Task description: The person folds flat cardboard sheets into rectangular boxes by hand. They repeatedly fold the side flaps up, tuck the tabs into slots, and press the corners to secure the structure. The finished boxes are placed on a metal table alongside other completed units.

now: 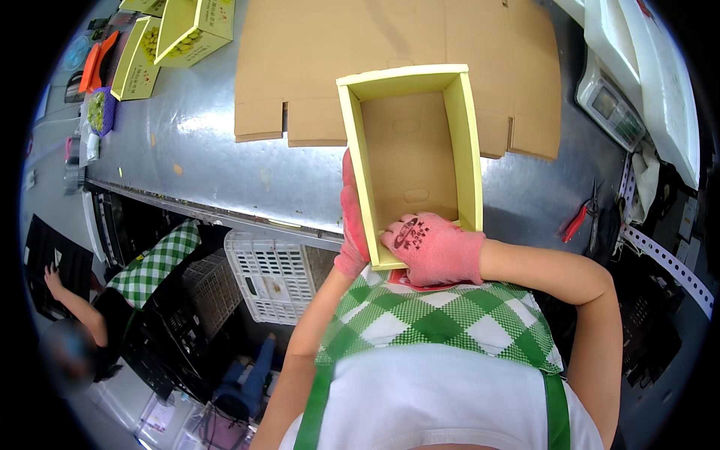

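An open yellow cardboard box [472, 142] with a brown inner bottom is tilted toward me at the table's near edge, and nothing lies in it. My left hand [352, 225], in a pink glove, holds the box from outside its left wall, with its fingers lying along that side and partly hidden behind it. Over the near wall reaches my right hand [433, 249], also in a pink glove. Its fingers are bent down inside the near end of the box, and their tips are hidden.
Flat brown cardboard [315, 60] covers the far part of the metal table [202, 142]. Yellow boxes holding grapes [184, 43] stand far left, beside grapes in purple netting [97, 112]. Red-handled scissors [576, 223] and a scale [611, 109] are right. White crate [270, 277] below; another person left.
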Tool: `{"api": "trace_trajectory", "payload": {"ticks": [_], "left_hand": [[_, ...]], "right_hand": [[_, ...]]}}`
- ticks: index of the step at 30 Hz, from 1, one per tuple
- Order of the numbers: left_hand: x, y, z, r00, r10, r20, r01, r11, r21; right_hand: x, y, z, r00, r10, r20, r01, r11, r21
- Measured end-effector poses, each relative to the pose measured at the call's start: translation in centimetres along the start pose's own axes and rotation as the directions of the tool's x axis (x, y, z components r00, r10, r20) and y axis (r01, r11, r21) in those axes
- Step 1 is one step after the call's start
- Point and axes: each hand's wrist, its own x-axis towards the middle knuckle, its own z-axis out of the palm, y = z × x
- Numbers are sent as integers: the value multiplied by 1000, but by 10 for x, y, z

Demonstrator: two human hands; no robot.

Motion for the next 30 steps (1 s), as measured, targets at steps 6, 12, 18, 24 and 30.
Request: {"api": "trace_trajectory", "payload": {"ticks": [6, 12, 18, 24, 30], "left_hand": [[-1, 2, -5, 987, 94, -131, -131, 942, -309], [-3, 18, -48, 878, 307, -368, -255, 949, 184], [0, -51, -46, 1000, 21, -9, -16, 913, 409], [3, -13, 0, 996, 56, -66, -39, 968, 247], [1, 17, -2, 992, 105, -70, -82, 958, 274]], "right_hand": [[-47, -2, -21, 930, -55, -365, 109, 985, 132], [-84, 99, 8, 79, 382, -921, 500, 784, 368], [-19, 64, 48, 353, 460, -814, 480, 658, 580], [-18, 59, 36, 419, 544, -727, 613, 421, 668], [-46, 60, 33, 463, 539, -704, 438, 551, 710]]}}
